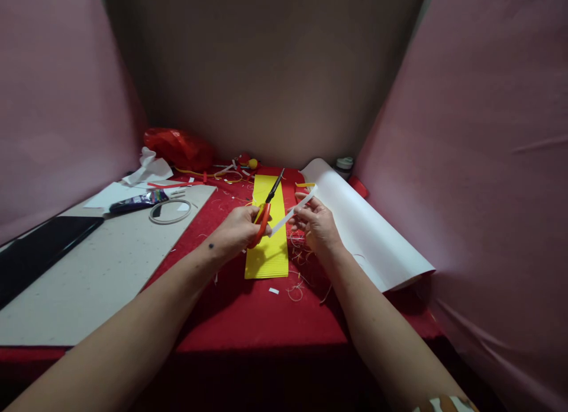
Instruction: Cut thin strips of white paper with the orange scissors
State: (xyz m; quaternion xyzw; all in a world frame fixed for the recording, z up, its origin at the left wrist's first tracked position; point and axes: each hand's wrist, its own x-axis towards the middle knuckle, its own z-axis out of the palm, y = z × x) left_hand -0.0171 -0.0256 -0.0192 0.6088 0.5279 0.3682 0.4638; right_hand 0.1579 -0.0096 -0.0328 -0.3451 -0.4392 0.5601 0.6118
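Observation:
My left hand is closed around the orange handles of a pair of scissors, whose dark blades point up and away. My right hand pinches a narrow white paper strip that runs slantwise from the scissors' handles up to the right. Both hands hover over a long yellow corrugated sheet lying on the red cloth.
A large white paper roll lies on the right. A grey board on the left carries a ring, a purple tube and a black slab. Scraps, threads and a red bag litter the back. Pink fabric walls close both sides.

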